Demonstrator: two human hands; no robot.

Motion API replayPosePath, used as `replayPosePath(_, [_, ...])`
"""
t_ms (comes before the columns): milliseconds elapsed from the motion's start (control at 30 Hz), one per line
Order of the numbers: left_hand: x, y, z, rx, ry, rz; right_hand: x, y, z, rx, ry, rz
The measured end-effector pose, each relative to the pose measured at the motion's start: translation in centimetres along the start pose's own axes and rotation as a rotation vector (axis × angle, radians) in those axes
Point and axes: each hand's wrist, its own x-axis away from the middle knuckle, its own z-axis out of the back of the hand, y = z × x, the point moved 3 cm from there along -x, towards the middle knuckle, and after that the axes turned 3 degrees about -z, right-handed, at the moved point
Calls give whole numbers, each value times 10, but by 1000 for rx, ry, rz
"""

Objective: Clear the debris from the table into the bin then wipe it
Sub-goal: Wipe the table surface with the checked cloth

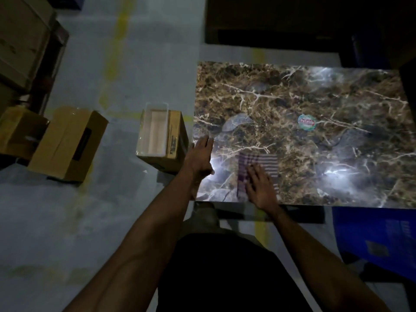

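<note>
The right hand (258,188) lies flat on the striped cloth (258,170) near the table's (315,97) near left corner, fingers straight and slightly spread; the cloth shows beyond and beside the fingertips. The left hand (200,156) rests on the table's left edge, fingers straight and close together, holding nothing. A clear plastic scrap (235,124) lies just beyond its fingertips. A round label (306,122) sits mid-table, well apart from both hands. The bin (153,131) stands on a box (174,140) just left of the table.

Bare forearms, no sleeves showing; both hands, left (201,157) and right (261,188), ungloved; a dark, plain top (225,278) below.
</note>
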Motion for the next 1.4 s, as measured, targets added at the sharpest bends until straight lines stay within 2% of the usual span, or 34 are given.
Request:
replayPosePath(100, [-21, -4, 16, -80, -78, -42, -47, -5, 5, 16, 72, -197])
replayPosePath(167, [-32, -4, 22, -129, -125, -60, -84, -24, 4, 17, 95, -244])
replayPosePath(267, [-39, -2, 22, -170, -162, -58, -114, -57, -8, 25, 73, -145])
replayPosePath(433, [-40, 6, 18, -172, -100, -19, -77, -66, -6, 94, -94, 9])
replayPosePath(567, [-43, 11, 21, -121, -71, 26, -52, -23, 24, 90, -68, -87])
replayPosePath(667, [-40, 9, 24, -82, -63, 24, -88, -9, 36, 106, 4, -220])
replayPosePath(733, [-38, 9, 27, -77, -51, 33, -126, -18, 38, 121, 24, -229])
replayPosePath(900, [-39, 12, 30, -89, -17, 68, -167, -54, 21, 97, -49, -28])
replayPosePath(1033, [-38, 11, 37, -6, -9, 69, -135, -44, 13, 100, -112, 182])
replayPosePath(1100, [-36, 8, 37, 30, -25, 48, -113, -26, 17, 128, -157, 209])
replayPosePath(1200, [-36, 0, 34, 31, -37, 39, -102, -2, 36, 119, -176, 113])
replayPosePath(1400, [-38, -15, 30, 28, -39, -57, -181, -15, 48, 109, 11, -187])
